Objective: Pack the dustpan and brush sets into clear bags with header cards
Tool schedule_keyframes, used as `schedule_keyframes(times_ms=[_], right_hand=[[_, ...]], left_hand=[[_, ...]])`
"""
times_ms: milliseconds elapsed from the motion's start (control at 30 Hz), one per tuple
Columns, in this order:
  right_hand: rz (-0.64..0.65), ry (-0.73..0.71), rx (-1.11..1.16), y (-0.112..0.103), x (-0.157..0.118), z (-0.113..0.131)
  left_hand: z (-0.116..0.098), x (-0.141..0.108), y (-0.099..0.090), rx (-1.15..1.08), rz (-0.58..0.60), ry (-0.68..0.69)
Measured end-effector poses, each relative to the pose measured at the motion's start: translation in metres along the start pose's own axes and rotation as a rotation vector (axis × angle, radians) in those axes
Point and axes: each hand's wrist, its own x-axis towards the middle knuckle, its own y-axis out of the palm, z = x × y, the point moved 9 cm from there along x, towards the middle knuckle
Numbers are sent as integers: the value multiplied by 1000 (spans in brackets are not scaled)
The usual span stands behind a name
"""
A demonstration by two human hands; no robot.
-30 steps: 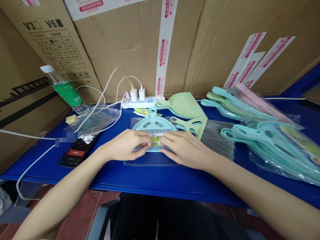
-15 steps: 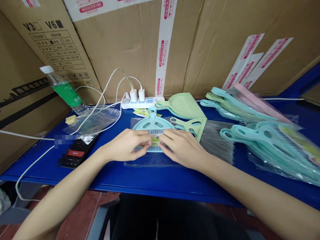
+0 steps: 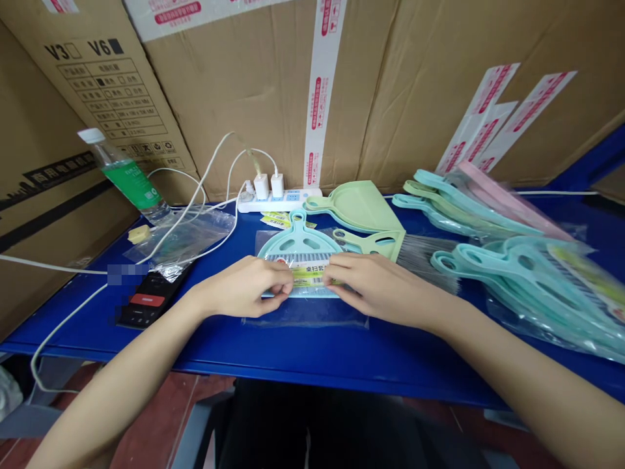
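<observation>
A light blue dustpan and brush set [image 3: 299, 242] lies in front of me on a clear plastic bag [image 3: 312, 314], its handle pointing away. Across its bristles runs a yellow and white label card [image 3: 312, 273] with printed characters and a barcode. My left hand [image 3: 251, 285] is closed, fingers curled at the card's left end. At the right end, my right hand [image 3: 375, 286] is closed too, thumb and fingertips on the card. The fingers hide both ends of the card.
Right of the set are a green dustpan [image 3: 361, 205] and a green brush [image 3: 378, 244] with grey bristles. Bagged sets [image 3: 532, 280] lie farther right. A power strip [image 3: 280, 202], bottle [image 3: 129, 182], phone [image 3: 151, 299] and white cables stand or lie left and behind.
My right hand has slid to the right, away from the left hand, and more of the label card now shows between them. My left hand has barely moved.
</observation>
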Motion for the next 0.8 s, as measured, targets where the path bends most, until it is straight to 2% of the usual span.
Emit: schedule_keyframes(times_ms=[100,300,800], right_hand=[[37,10,87,2,-2,-2],[9,1,163,-3,-2,-4],[94,12,231,1,-1,-2]], left_hand=[[0,0,3,20,24,2],[1,0,1,50,1,-9],[-1,0,2,31,7,2]])
